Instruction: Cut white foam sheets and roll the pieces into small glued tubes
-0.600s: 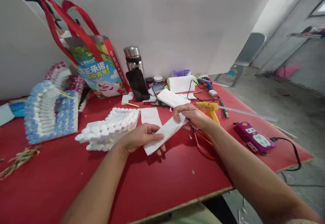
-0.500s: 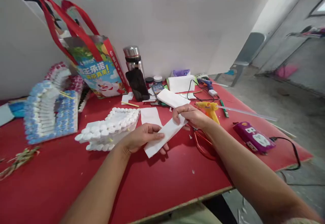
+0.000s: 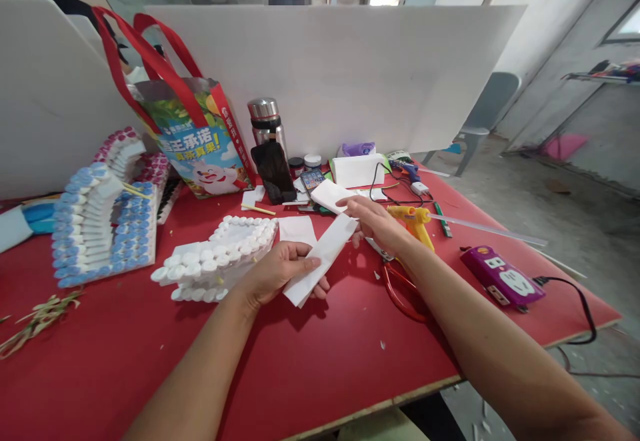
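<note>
My left hand (image 3: 285, 269) grips a folded strip of white paper (image 3: 325, 254) near its lower end, thumb on top and fingers beneath. The strip slants up to the right. At its upper end is my right hand (image 3: 376, 220), fingers stretched out and apart; whether they touch the strip is hard to tell. Just behind lies another folded white paper (image 3: 330, 194), and a flat white sheet (image 3: 297, 230) rests left of it. Beside my left hand stands a white piece edged with rows of rounded tips (image 3: 210, 254). Red-handled pliers (image 3: 400, 294) lie below my right forearm.
A yellow glue gun (image 3: 413, 218) and a purple power socket (image 3: 500, 279) sit at right. Behind are a phone (image 3: 273, 173), a steel flask (image 3: 265, 118) and a shopping bag (image 3: 200, 141). Blue-and-white pieces (image 3: 105, 221) stand left. A white board (image 3: 350, 68) rises behind the table.
My right hand has loosened from its pinch on the strip's upper end, its fingers now stretched. The strip looks slightly opened into layers in my left hand. The camera view has shifted slightly.
</note>
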The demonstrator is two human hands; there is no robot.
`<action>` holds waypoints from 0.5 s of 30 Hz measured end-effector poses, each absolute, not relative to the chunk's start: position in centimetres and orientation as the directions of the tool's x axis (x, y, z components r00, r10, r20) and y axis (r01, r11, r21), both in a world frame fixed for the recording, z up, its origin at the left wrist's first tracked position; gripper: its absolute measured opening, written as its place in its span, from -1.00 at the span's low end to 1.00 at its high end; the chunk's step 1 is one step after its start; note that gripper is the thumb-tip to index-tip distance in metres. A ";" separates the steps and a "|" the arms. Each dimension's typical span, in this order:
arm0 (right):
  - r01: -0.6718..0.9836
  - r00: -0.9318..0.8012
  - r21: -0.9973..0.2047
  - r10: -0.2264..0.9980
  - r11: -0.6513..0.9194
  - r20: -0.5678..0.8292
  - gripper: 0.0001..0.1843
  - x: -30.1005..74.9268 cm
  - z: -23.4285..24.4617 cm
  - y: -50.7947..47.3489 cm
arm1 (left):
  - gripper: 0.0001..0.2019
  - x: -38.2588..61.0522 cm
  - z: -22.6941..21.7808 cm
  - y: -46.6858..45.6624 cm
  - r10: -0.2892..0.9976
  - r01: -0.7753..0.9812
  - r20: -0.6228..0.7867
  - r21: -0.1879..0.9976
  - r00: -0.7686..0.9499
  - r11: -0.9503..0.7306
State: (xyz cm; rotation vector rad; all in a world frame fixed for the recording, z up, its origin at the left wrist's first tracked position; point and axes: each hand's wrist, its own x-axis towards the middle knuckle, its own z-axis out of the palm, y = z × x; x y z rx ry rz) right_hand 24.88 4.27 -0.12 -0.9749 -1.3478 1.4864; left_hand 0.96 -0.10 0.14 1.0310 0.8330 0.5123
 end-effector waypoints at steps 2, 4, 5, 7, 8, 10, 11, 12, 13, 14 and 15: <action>0.008 -0.338 -1.000 0.941 -0.028 -0.029 -0.48 24.3 -0.2 3.9 | -0.69 1.3 0.1 -0.2 0.743 0.006 -0.341 0.911 0.576 0.413; 0.044 -0.360 -0.999 0.932 -0.020 -0.034 -0.55 24.0 -0.3 3.7 | -0.69 1.5 0.1 -0.4 0.763 0.016 -0.331 0.921 0.556 0.388; 0.033 -0.356 -0.999 0.934 -0.007 -0.018 -0.59 23.9 -0.4 3.7 | -0.68 1.7 0.0 -0.4 0.769 0.019 -0.329 0.924 0.548 0.381; -0.004 -0.320 -0.999 0.947 0.035 0.034 -0.63 23.9 -0.4 3.8 | -0.66 2.0 -0.1 -0.5 0.776 0.017 -0.332 0.924 0.536 0.383; -0.015 -0.291 -0.998 0.955 0.060 0.062 -0.64 23.9 -0.3 3.8 | -0.65 2.1 -0.2 -0.5 0.781 0.006 -0.332 0.922 0.529 0.387; -0.011 -0.243 -0.995 0.965 0.099 0.099 -0.67 23.8 -0.2 3.8 | -0.64 2.4 -0.4 -0.4 0.795 -0.021 -0.323 0.922 0.514 0.388; -0.002 -0.223 -0.993 0.968 0.114 0.111 -0.68 23.8 -0.1 3.7 | -0.64 2.5 -0.5 -0.4 0.802 -0.030 -0.318 0.922 0.506 0.385; 0.005 -0.205 -0.992 0.971 0.126 0.122 -0.69 23.7 0.1 3.6 | -0.64 2.6 -0.7 -0.4 0.808 -0.036 -0.314 0.924 0.498 0.381; 0.008 -0.187 -0.991 0.974 0.136 0.132 -0.70 23.7 0.2 3.6 | -0.65 2.7 -0.8 -0.4 0.812 -0.039 -0.309 0.926 0.495 0.376; 0.008 -0.168 -0.990 0.976 0.144 0.141 -0.70 23.6 0.2 3.5 | -0.65 2.7 -0.9 -0.4 0.812 -0.039 -0.304 0.927 0.497 0.372; 0.006 -0.151 -0.988 0.977 0.154 0.151 -0.70 23.6 0.3 3.5 | -0.66 2.7 -0.9 -0.4 0.810 -0.043 -0.299 0.928 0.505 0.369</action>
